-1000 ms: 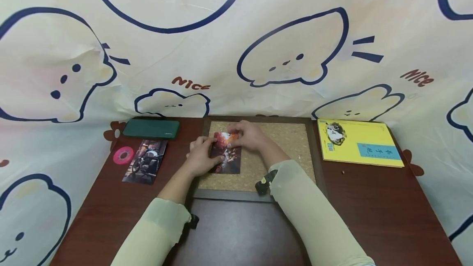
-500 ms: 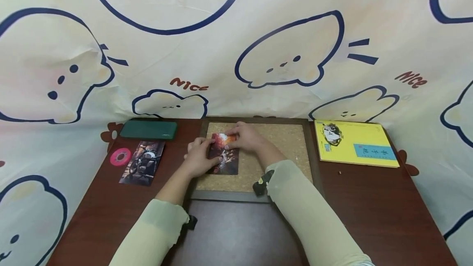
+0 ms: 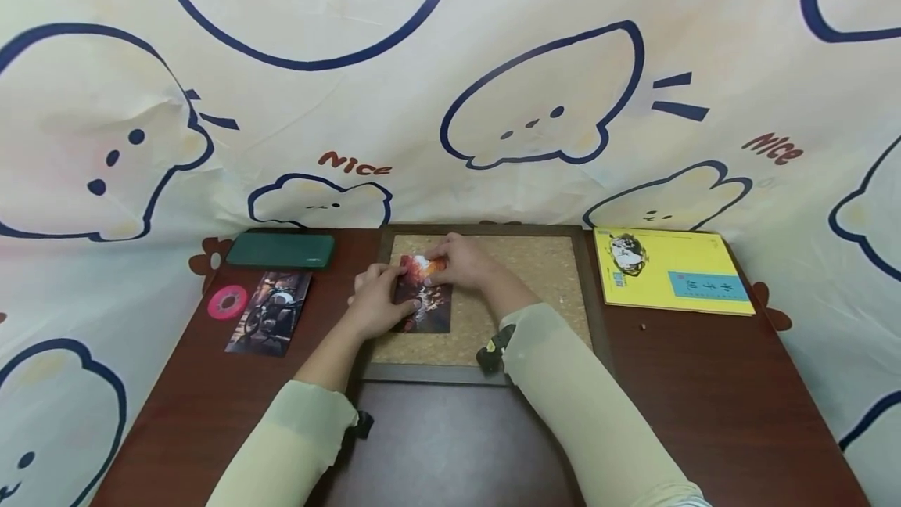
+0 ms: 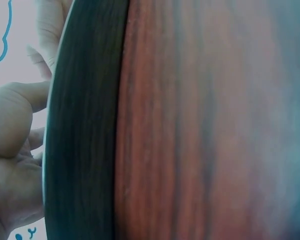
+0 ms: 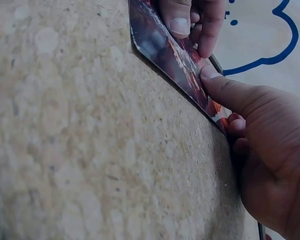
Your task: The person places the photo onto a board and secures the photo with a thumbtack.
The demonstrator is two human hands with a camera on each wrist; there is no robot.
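A dark photo print (image 3: 431, 311) with a red-orange top lies over the left part of a framed corkboard (image 3: 531, 272). At its left side, my left hand (image 3: 375, 302) holds the print, thumb on its face and the other fingers by the left edge. From the upper right, my right hand (image 3: 468, 266) pinches the print near its top. The right wrist view shows the right thumb (image 5: 217, 80) pressed on the glossy face, with fingers partly hidden behind the edge. In the left wrist view, the board's dark frame (image 4: 85, 125) covers part of the left hand (image 4: 12, 145).
Left of the board lie a second photo print (image 3: 271, 315), a pink tape roll (image 3: 227, 302) and a green case (image 3: 280, 249). A yellow book (image 3: 665, 272) lies to the right. Behind the wooden table (image 3: 704, 397) hangs a printed cloth (image 3: 422, 100).
The whole head view has shifted slightly left. Both hands keep their places on the print, which stays put on the corkboard.
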